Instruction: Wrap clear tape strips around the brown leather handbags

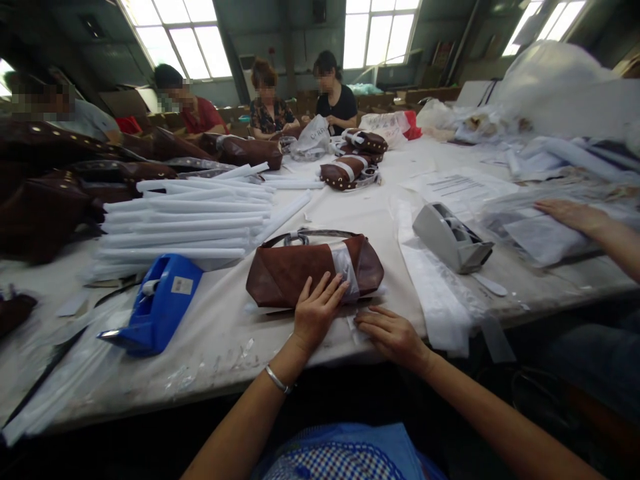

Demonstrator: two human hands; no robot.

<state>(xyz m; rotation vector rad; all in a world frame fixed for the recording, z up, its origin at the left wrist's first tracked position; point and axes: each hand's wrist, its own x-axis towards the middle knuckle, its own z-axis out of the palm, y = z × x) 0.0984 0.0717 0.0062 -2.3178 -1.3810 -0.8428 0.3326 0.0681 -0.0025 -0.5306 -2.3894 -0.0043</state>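
Observation:
A brown leather handbag (290,270) lies flat on the white table (360,213) in front of me, with a strip of clear wrap (345,263) around its right part. My left hand (316,311) rests flat on the bag's lower edge, fingers spread. My right hand (393,333) lies palm down just below the bag's right corner, its fingertips pressed on the loose end of the clear strip at the table edge.
A blue tape dispenser (160,301) sits at left, a grey one (450,237) at right. Rolled white paper sticks (190,220) pile behind. More brown bags (350,170) lie further back. Another person's hand (575,213) rests on plastic sheets at right. Three people sit at the far end.

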